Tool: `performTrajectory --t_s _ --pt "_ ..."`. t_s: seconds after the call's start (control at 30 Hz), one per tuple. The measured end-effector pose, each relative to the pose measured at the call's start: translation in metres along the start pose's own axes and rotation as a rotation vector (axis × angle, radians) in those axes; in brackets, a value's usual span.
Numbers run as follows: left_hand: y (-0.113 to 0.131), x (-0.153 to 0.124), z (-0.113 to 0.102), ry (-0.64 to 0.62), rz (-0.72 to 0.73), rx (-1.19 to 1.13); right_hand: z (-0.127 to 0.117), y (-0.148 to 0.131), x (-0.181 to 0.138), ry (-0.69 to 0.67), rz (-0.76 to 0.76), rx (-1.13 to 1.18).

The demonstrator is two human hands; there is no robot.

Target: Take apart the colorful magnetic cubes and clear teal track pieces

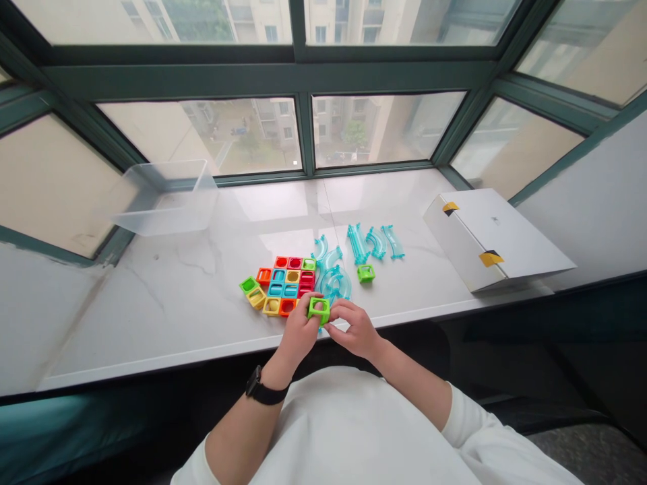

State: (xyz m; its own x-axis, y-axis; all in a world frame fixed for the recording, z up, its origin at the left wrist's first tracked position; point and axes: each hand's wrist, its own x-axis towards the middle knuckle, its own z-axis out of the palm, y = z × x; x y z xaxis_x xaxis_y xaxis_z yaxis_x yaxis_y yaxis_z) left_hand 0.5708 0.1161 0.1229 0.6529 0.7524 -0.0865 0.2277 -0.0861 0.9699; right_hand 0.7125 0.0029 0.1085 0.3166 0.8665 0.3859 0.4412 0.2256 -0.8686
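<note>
Just over the sill's front edge, a hollow green cube block (319, 308) with a round hole sits between my two hands. My left hand (302, 330) is closed around its left side. The thumb and fingers of my right hand (356, 330) are curled in at its right side. Beyond my left hand lies a patch of coloured cube blocks (290, 289) in red, yellow, blue, orange and green. Clear blue track pieces (334, 283) are heaped right behind my hands. A second green cube block (365, 273) lies apart to the right.
Several more blue track pieces (358, 244) lie further back. An open clear plastic bin (166, 214) stands at the back left, by the window. A white box (505, 236) with black and yellow tabs stands at the right. The marble sill (192, 296) ends at a front edge close to me.
</note>
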Motion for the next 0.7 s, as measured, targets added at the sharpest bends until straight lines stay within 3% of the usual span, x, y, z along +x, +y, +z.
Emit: performTrajectory --t_s 0.27,0.47,0.57,0.7 --pt "-0.007 0.004 0.009 -0.179 -0.093 -0.357 -0.018 0.008 0.003 0.155 0.021 -0.078" --pt "-0.002 0.010 0.008 -0.180 -0.248 -0.550 -0.030 0.021 -0.003 0.118 -0.069 -0.158" --pt "-0.002 0.010 0.011 -0.146 -0.187 -0.526 -0.031 0.024 -0.006 0.119 -0.028 -0.100" --pt "0.000 0.008 0.013 -0.116 -0.022 -0.407 -0.032 0.030 -0.009 0.076 0.160 0.229"
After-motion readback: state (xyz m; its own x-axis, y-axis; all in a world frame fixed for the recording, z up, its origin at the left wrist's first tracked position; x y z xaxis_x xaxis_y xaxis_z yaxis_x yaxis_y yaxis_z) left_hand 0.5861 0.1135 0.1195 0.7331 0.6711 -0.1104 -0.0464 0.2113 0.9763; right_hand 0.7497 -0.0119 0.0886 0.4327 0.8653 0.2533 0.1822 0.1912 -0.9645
